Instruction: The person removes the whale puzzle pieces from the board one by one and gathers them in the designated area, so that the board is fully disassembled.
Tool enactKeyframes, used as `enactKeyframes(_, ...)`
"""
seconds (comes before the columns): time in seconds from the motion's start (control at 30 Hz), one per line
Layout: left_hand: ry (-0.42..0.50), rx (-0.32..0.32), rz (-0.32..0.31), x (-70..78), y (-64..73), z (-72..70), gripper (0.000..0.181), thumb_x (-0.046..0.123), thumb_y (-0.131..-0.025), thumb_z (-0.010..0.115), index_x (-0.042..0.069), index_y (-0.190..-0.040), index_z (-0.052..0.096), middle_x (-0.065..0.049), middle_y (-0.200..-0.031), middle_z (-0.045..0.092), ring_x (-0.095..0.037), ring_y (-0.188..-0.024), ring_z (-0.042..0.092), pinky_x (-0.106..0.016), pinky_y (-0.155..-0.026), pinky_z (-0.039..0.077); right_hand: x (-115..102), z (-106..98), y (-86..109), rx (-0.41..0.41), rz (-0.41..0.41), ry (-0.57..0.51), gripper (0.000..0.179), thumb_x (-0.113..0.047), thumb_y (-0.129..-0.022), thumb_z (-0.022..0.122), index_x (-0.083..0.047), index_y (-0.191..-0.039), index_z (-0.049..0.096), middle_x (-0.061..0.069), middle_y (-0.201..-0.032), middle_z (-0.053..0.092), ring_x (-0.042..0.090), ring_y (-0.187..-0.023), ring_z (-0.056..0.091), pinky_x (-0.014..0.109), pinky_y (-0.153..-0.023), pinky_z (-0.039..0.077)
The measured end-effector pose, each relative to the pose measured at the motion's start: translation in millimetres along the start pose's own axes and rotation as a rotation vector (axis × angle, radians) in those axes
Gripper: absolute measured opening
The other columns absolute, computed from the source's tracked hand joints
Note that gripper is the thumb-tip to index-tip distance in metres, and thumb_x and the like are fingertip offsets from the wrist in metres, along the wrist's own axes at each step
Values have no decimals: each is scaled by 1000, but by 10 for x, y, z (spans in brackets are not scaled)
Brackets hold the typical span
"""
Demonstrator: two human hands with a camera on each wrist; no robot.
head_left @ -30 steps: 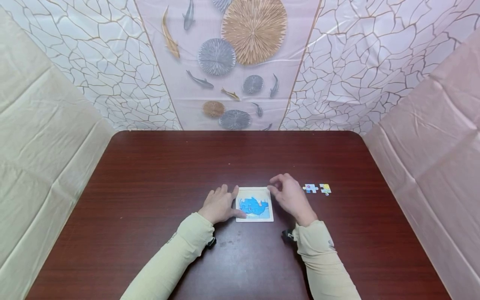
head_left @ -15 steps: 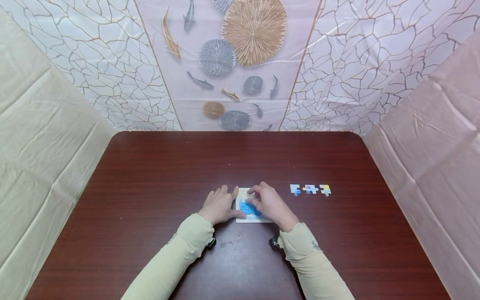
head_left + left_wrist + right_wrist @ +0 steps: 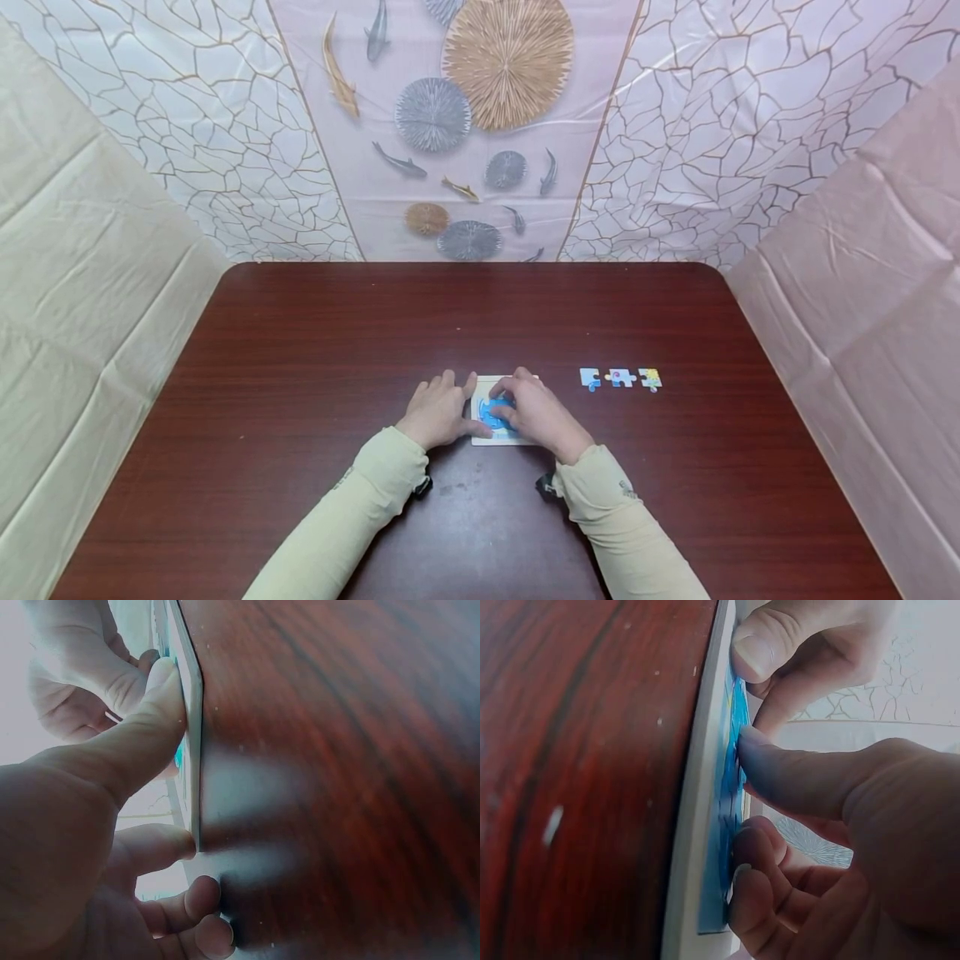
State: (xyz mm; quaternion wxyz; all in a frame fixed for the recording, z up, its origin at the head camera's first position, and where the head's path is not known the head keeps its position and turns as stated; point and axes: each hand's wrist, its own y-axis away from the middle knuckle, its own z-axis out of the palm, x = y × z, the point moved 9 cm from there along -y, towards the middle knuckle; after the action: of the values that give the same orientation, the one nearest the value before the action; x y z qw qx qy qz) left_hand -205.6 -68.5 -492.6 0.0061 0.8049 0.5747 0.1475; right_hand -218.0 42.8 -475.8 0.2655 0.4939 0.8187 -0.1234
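Observation:
A small square puzzle tray [image 3: 480,441] with a pale rim and a blue whale picture [image 3: 491,415] lies mid-table. My left hand [image 3: 441,412] is at its left side. In the left wrist view the left thumb [image 3: 154,712] rests on the tray's rim and another fingertip touches its corner; the other fingers sit on the table. My right hand [image 3: 543,417] is over the right part of the tray, hiding much of it. In the right wrist view the right thumb [image 3: 780,761] and bent fingertips are right at the blue pieces; I cannot tell whether they pinch one.
To the right of the tray, three loose jigsaw pieces lie in a row: a blue and white one [image 3: 590,379], a pale one [image 3: 621,377] and a yellow patterned one [image 3: 650,379]. The dark red table [image 3: 337,333] meets fabric walls at its back and sides.
My right hand has moved left from beside the loose pieces to over the tray, uncovering the leftmost loose piece. In the last half second it has shifted only slightly. The left hand has stayed put.

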Motion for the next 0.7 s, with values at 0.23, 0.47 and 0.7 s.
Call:
enactKeyframes(0.23, -3, -1, 1, 5, 8, -10, 98, 69, -73, 69, 12, -148, 43, -17, -111, 54, -29, -98, 53, -39, -77, 40, -3, 8, 2, 3, 15, 7, 17, -17, -87, 75, -11, -102, 71, 2, -89, 53, 16, -76, 49, 35, -74, 45)
enactKeyframes(0.47, -15, -4, 1, 10, 10, -26, 98, 70, -73, 68, 12, -148, 43, -17, -111, 55, -29, -97, 54, -38, -76, 40, 12, 11, -1, 14, 31, -4, 15, -16, -86, 75, -12, -100, 71, 2, -88, 54, 16, -77, 51, 36, -75, 46)
enactKeyframes(0.7, -15, 2, 9, 12, 5, -16, 97, 69, -74, 68, 12, -148, 43, -17, -112, 55, -29, -97, 54, -37, -74, 39, 75, 28, -46, -14, 74, -58, 12, -15, -83, 78, -14, -94, 71, 3, -84, 54, 17, -77, 50, 34, -72, 45)
